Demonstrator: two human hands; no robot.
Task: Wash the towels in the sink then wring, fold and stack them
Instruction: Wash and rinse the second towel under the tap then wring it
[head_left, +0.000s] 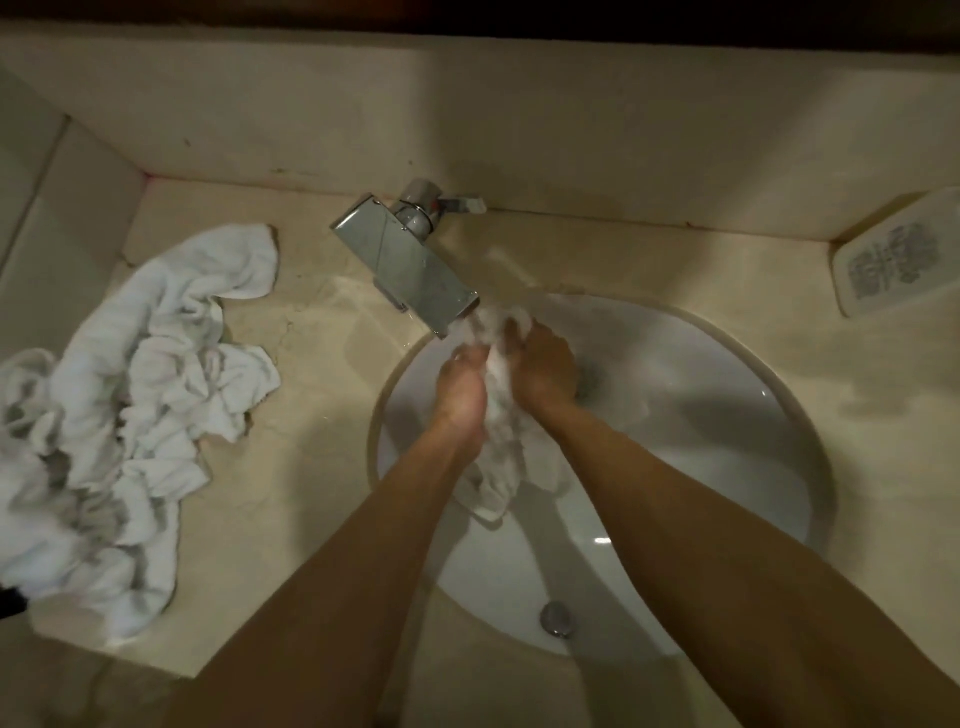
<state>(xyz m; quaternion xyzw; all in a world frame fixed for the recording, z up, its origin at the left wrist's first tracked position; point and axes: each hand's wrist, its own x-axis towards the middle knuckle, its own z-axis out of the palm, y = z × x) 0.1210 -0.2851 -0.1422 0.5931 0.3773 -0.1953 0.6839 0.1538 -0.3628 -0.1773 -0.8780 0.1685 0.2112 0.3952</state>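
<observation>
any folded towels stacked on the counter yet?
No: the towels on the counter lie in a crumpled pile left of the sink.

Pretty dim, yellowish light here. Beige marble counter runs into a matching backsplash, with a tiled wall on the left and a white dish parked far right.

Nothing legible here. Over at the tabletop's far right corner, a white box carries a block of dark print on its top face, too blurred and small to make out a single word.
</observation>
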